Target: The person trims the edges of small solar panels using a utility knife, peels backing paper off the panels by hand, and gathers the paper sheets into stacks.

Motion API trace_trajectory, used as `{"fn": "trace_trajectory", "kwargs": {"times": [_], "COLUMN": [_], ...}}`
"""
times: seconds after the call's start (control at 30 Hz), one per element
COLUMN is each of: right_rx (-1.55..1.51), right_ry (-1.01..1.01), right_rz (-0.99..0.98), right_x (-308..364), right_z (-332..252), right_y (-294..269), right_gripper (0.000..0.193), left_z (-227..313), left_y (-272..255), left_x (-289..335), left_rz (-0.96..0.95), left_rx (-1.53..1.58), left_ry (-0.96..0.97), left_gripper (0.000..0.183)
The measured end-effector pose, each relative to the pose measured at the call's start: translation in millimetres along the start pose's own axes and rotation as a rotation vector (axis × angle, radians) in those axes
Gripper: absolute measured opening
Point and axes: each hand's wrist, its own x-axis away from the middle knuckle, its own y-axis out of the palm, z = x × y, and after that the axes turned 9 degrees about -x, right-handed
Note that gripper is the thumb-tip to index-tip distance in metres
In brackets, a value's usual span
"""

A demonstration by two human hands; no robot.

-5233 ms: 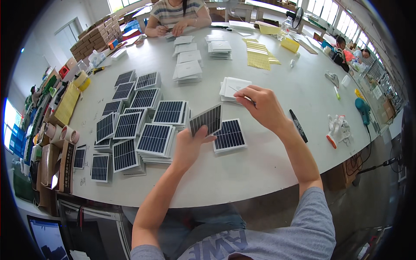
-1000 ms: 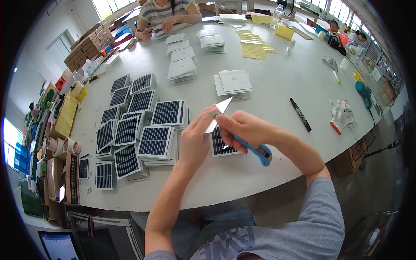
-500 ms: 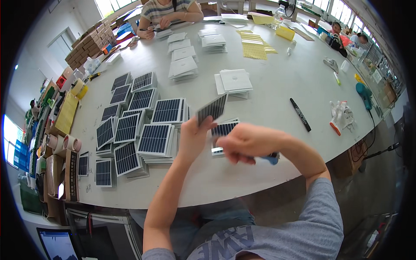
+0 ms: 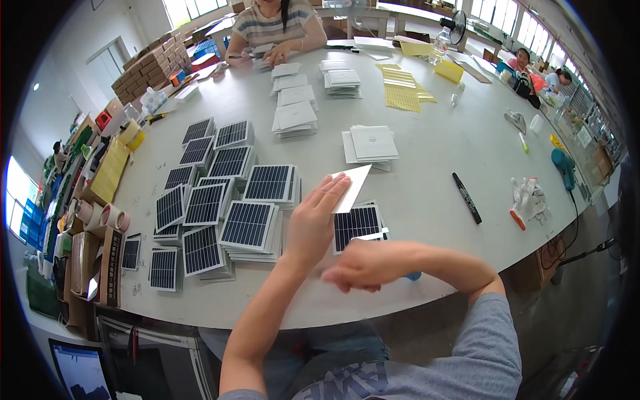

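Note:
My left hand (image 4: 313, 217) grips a small solar panel (image 4: 353, 190) and holds it tilted above the table, its plain white back showing past my fingers. My right hand (image 4: 363, 265) is closed, lower and to the right of the left one; a rounded blue end (image 4: 413, 275) of a tool shows by its wrist, the rest hidden by the hand. Just beyond the right hand another solar panel (image 4: 353, 223) lies face up on the table, a thin pale strip (image 4: 375, 234) across it. Stacks of solar panels (image 4: 247, 225) stand to the left of my hands.
White square pieces lie in a pile (image 4: 372, 143) ahead and in stacks (image 4: 295, 115) farther off. To the right are a black marker (image 4: 466, 198), gloves (image 4: 528, 200) and a teal corded tool (image 4: 563, 167). Across the table a person (image 4: 277, 33) handles small pieces. Yellow sheets (image 4: 402, 90) lie farther back.
The panel in my left hand has turned from its dark face to its white back. My right hand has moved down toward the table's near edge, the blue-ended tool with it. The view has shifted slightly.

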Motion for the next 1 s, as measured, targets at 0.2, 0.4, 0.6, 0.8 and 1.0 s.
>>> {"fn": "trace_trajectory", "kwargs": {"times": [0.2, 0.4, 0.6, 0.8, 1.0], "right_rx": [-0.341, -0.334, 0.700, 0.804, 0.591], "right_ry": [-0.246, -0.529, -0.562, -0.359, -0.385], "right_rz": [0.489, 1.033, 1.098, 1.172, 1.322], "right_x": [29.4, 16.7, -15.1, -7.4, 12.3], "right_z": [4.5, 37.2, 43.6, 39.4, 30.5], "right_y": [-49.7, -94.9, -47.7, -57.5, -67.3], "right_gripper": [0.046, 0.034, 0.008, 0.005, 0.012], "left_z": [-30.3, -12.5, -30.9, -13.6, -11.3], "left_y": [7.9, -19.3, -17.3, -22.4, -4.9], "left_x": [8.8, 7.5, 18.0, 18.1, 12.0], "left_rz": [-0.207, -0.188, -0.222, -0.430, -0.234], "left_rx": [0.530, 1.410, 1.550, 1.391, 0.989], "left_ry": [-0.477, -0.880, -0.942, -0.825, -0.579], "left_gripper": [0.028, 0.030, 0.030, 0.026, 0.030]}}
